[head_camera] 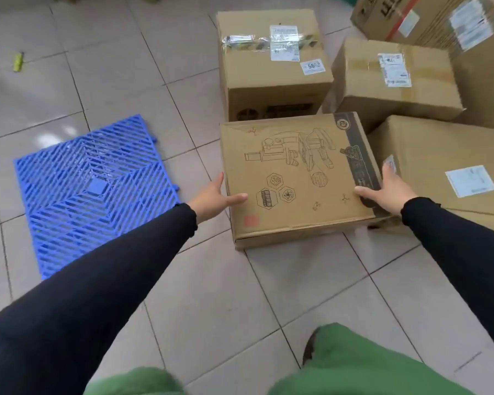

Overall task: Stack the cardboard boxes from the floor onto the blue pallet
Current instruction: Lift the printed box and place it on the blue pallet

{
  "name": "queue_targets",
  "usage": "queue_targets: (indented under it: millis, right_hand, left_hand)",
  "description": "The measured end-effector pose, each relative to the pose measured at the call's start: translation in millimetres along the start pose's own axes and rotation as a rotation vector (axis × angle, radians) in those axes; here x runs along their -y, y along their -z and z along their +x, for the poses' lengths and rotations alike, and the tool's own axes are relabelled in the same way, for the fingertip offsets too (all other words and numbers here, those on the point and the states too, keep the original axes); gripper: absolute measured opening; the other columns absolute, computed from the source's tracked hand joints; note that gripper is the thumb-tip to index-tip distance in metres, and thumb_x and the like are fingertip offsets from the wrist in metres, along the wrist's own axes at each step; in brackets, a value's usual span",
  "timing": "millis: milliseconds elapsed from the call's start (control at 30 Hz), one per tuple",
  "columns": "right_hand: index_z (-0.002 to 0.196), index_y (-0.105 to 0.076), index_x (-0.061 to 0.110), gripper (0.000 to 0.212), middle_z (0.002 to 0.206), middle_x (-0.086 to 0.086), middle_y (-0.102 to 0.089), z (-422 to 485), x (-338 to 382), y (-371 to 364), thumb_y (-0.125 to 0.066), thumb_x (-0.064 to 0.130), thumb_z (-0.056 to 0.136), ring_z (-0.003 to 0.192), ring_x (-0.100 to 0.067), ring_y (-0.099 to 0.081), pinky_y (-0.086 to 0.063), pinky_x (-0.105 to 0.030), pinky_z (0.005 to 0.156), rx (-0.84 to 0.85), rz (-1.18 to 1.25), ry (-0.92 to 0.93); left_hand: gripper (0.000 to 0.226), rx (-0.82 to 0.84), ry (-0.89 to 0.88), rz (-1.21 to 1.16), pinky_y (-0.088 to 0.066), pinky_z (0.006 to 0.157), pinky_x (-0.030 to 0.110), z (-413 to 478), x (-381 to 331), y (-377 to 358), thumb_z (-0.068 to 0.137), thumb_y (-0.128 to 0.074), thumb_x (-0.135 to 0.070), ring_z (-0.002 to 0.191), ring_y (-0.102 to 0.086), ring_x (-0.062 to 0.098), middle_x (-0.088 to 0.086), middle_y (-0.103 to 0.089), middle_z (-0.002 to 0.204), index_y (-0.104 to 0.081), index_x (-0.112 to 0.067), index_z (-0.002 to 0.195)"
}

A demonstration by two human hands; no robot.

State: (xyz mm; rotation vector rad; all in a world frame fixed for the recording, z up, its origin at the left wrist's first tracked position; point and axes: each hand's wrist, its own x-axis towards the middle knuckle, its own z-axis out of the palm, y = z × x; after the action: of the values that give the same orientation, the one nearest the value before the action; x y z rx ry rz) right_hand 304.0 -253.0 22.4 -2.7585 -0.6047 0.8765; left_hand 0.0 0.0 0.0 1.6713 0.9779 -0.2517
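A flat cardboard box with a line drawing printed on its top (pixel 297 178) lies on the tiled floor in the middle. My left hand (pixel 211 198) grips its left edge, thumb on the top face. My right hand (pixel 388 189) grips its right edge over a dark printed strip. The blue slatted pallet (pixel 94 192) lies flat on the floor to the left, with nothing on it. More cardboard boxes stand behind and to the right: a tall one with labels and tape (pixel 271 61), a tilted one (pixel 394 78) and one at the right edge (pixel 451 166).
A large printed carton (pixel 439 21) fills the top right corner. A small yellow-green object (pixel 18 61) lies on the floor at far left. My green trouser legs (pixel 354 366) show at the bottom. Bare grey tiles lie between pallet and boxes.
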Motion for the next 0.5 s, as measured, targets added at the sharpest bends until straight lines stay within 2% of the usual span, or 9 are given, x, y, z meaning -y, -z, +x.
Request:
queue_targets:
  millis: [67, 133, 167, 200, 300, 367, 500]
  right_hand:
    - [0.158, -0.015, 0.021, 0.109, 0.148, -0.016, -0.049, 5.1, -3.5, -5.3, -0.070, 0.069, 0.078, 0.121, -0.037, -0.059, -0.054, -0.053, 0.096, 0.036, 0.054, -0.028]
    - [0.146, -0.033, 0.021, 0.125, 0.134, -0.010, -0.058, 8.2, -5.3, -8.2, -0.066, 0.090, 0.048, 0.111, -0.032, -0.063, -0.057, -0.054, 0.091, 0.061, 0.157, -0.046]
    - [0.137, -0.039, 0.022, 0.126, 0.126, -0.007, -0.060, 12.2, -7.8, -12.2, -0.064, 0.093, 0.036, 0.105, -0.030, -0.065, -0.058, -0.054, 0.089, 0.043, 0.194, -0.034]
    - [0.132, -0.041, 0.022, 0.123, 0.122, -0.005, -0.061, 9.2, -6.2, -14.9, -0.064, 0.093, 0.034, 0.102, -0.028, -0.065, -0.059, -0.054, 0.086, 0.039, 0.210, -0.031]
    - [0.133, -0.042, 0.020, 0.104, 0.120, -0.005, -0.063, -5.7, 3.4, -23.1, -0.070, 0.082, 0.054, 0.097, -0.026, -0.068, -0.061, -0.053, 0.080, 0.034, 0.218, 0.009]
    - [0.136, -0.041, 0.019, 0.107, 0.121, -0.003, -0.065, -20.0, 13.4, -27.7, -0.068, 0.084, 0.055, 0.099, -0.024, -0.068, -0.061, -0.051, 0.083, 0.013, 0.218, 0.045]
    - [0.141, -0.038, 0.020, 0.092, 0.121, 0.001, -0.062, -53.5, 52.1, -39.0, -0.074, 0.069, 0.072, 0.105, -0.022, -0.067, -0.060, -0.047, 0.086, 0.028, 0.229, 0.161]
  left_hand:
    - [0.091, 0.007, -0.073, -0.085, -0.033, 0.109, 0.025, 13.7, 2.4, -3.9, 0.093, -0.073, -0.036, 0.130, -0.046, 0.011, -0.010, -0.046, 0.143, -0.017, -0.021, 0.162]
    - [0.092, 0.028, -0.137, -0.177, -0.044, 0.110, 0.031, 31.0, 10.8, -5.5, 0.088, -0.078, -0.032, 0.123, -0.055, 0.007, -0.013, -0.051, 0.142, -0.020, -0.023, 0.160]
    - [0.095, 0.035, -0.147, -0.234, -0.050, 0.104, 0.031, 37.3, 14.7, -7.1, 0.086, -0.081, -0.029, 0.122, -0.058, 0.007, -0.009, -0.054, 0.144, -0.019, -0.022, 0.159]
    - [0.098, 0.032, -0.151, -0.286, -0.054, 0.098, 0.029, 41.6, 18.6, -8.3, 0.084, -0.083, -0.025, 0.122, -0.061, 0.009, -0.004, -0.056, 0.143, -0.019, -0.021, 0.158]
    - [0.100, 0.001, -0.162, -0.396, -0.057, 0.097, 0.038, 39.9, 27.2, 0.8, 0.076, -0.088, -0.028, 0.120, -0.066, 0.015, 0.000, -0.062, 0.139, -0.025, -0.021, 0.154]
    - [0.094, -0.020, -0.163, -0.410, -0.056, 0.098, 0.041, 27.8, 31.7, 18.0, 0.076, -0.088, -0.031, 0.118, -0.068, 0.016, -0.002, -0.065, 0.136, -0.032, -0.022, 0.151]
    - [0.067, -0.097, -0.165, -0.468, -0.058, 0.094, 0.036, -13.8, 42.8, 69.0, 0.089, -0.077, -0.016, 0.112, -0.071, 0.017, -0.001, -0.070, 0.130, -0.041, -0.018, 0.146]
